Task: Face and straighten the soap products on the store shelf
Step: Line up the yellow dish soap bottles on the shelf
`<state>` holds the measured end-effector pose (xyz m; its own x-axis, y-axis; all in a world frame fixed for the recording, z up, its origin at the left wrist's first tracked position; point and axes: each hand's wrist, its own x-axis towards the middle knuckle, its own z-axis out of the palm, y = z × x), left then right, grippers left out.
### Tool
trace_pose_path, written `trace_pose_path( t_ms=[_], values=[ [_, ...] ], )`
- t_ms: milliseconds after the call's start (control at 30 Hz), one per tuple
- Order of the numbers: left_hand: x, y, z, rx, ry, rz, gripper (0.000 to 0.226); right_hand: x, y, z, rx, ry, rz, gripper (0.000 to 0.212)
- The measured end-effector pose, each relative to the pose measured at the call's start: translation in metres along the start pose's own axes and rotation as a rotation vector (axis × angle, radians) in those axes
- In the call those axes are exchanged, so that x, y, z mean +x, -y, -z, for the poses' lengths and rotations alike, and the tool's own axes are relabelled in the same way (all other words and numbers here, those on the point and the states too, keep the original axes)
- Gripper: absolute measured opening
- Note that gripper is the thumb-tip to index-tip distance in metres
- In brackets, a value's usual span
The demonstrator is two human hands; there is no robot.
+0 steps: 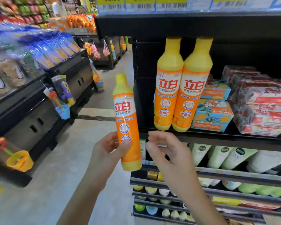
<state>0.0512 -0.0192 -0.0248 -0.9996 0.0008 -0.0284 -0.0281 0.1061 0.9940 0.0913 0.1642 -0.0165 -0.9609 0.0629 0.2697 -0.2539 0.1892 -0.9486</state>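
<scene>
l hand (107,150) holds a yellow-orange dish soap bottle (126,111) by its lower third, thumb (125,144) pressed across the front of the label, the other fingers wrapped round the back & mostly hidden. bottle is off the shelf, out in the aisle just left of the shelf unit's end, roughly upright w/ the cap tipped a bit left, label facing the camera. r hand (167,153) sits just right of the bottle, not touching it, fingers (152,135) loosely curled & spread, holding nothing; a small gap shows btwn fingertips & bottle. up on the black shelf (217,137) two matching bottles (168,85) (193,88) stand side by side, touching, labels front, caps reaching the shelf above. right of them are stacked blue soap boxes (212,114), then red-patterned packs (263,108). the shelf below carries pale green tubes (217,156), lying tilted
</scene>
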Motion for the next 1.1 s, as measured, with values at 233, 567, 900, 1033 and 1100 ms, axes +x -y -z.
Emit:
trace_pose_path(
  t_ms=[233, 567, 900, 1033, 1100],
  values=[
    [-0.011, 0.006, 0.003, 0.026, 0.012, -0.019, 0.046, 0.031, 0.006, -0.023, 0.110, 0.226, -0.175, 0.060],
    [-0.009, 0.001, 0.020, 0.092, 0.069, -0.050, 0.054, 0.045, 0.011, -0.040, 0.256, 0.203, -0.333, 0.054],
    [0.001, -0.002, 0.033, 0.047, 0.123, -0.083, 0.072, 0.043, 0.015, -0.058, 0.263, 0.036, -0.297, 0.066],
    [0.005, -0.002, 0.044, -0.062, 0.217, -0.061, 0.062, 0.043, 0.018, -0.064, 0.219, 0.029, -0.293, 0.068],
    [0.006, -0.003, 0.048, -0.123, 0.228, -0.056, 0.061, 0.041, 0.020, -0.064, 0.230, 0.080, -0.302, 0.063]
  ],
)
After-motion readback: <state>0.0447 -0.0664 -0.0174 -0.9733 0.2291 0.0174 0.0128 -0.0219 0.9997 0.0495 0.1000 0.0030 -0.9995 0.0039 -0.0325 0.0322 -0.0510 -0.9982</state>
